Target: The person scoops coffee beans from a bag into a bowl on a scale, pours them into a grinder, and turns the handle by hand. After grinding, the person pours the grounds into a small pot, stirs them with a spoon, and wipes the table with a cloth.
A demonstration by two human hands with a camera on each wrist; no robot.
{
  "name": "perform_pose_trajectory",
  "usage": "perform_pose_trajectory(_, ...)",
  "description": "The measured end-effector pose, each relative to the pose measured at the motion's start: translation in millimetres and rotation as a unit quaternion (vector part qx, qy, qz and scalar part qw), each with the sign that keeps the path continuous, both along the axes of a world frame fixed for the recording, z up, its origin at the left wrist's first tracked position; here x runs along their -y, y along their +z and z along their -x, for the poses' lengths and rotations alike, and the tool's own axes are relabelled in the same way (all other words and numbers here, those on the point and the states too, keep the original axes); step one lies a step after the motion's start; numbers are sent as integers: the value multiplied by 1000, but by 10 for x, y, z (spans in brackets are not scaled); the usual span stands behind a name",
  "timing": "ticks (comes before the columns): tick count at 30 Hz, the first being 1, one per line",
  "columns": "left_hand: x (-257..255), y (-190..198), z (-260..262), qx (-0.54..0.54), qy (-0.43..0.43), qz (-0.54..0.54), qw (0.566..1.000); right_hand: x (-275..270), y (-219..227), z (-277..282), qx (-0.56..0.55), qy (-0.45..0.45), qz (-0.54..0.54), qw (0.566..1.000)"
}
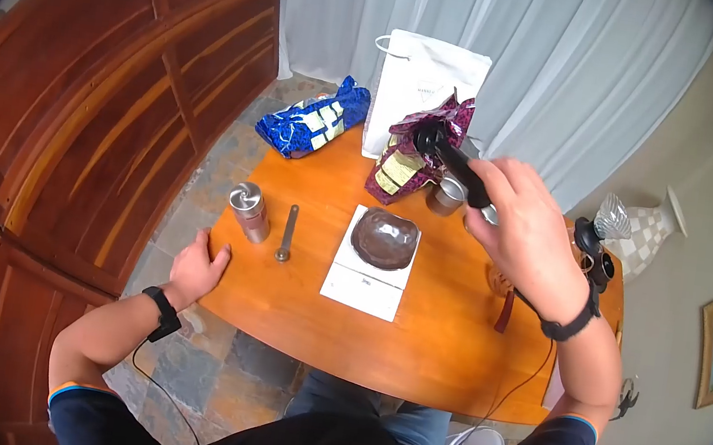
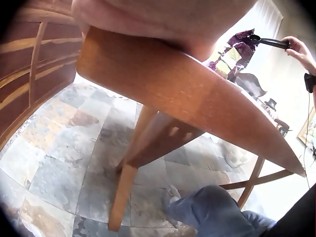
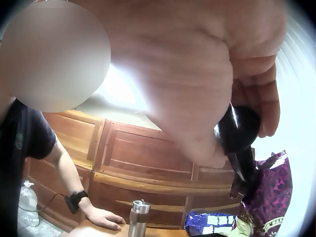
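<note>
My right hand [image 1: 523,222] grips the handle of a black scoop [image 1: 461,169], held up above the table. Its bowl end overlaps the torn-open top of a purple bag [image 1: 401,161] in the head view; what the scoop contains is hidden. The right wrist view shows the fingers and thumb around the black handle [image 3: 238,129]. At the table's left edge, my left hand [image 1: 197,266] rests with relaxed fingers and holds nothing. Closest to it stands a metal hand grinder [image 1: 250,213]. A dark, uneven-rimmed bowl [image 1: 384,240] sits on a white scale [image 1: 362,294] at the middle.
A metal measuring spoon [image 1: 287,233] lies between grinder and scale. Behind are a blue bag [image 1: 316,123] and a white paper bag [image 1: 432,61]. A metal cup [image 1: 446,197] stands beside the purple bag. At right are a glass dripper [image 1: 614,219] and a thin cable [image 1: 523,390].
</note>
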State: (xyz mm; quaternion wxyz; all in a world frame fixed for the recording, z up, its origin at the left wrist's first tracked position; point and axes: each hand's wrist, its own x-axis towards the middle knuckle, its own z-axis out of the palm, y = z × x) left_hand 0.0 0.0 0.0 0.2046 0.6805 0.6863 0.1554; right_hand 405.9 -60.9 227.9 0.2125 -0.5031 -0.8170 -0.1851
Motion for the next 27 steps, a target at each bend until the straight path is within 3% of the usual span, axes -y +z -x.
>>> perform_pose_trajectory(9, -3, 13, -28, -10, 7, 8, 1000, -496, -117, 199, 172, -20, 19, 985)
perform_pose_trajectory(15, 10, 14, -32, -17, 10, 2, 1000, -820, -266, 112, 110, -7, 32, 993)
perform_pose_trajectory(27, -15, -6, -5, -22, 9, 9, 1000, -785, -100, -14, -13, 42, 44, 998)
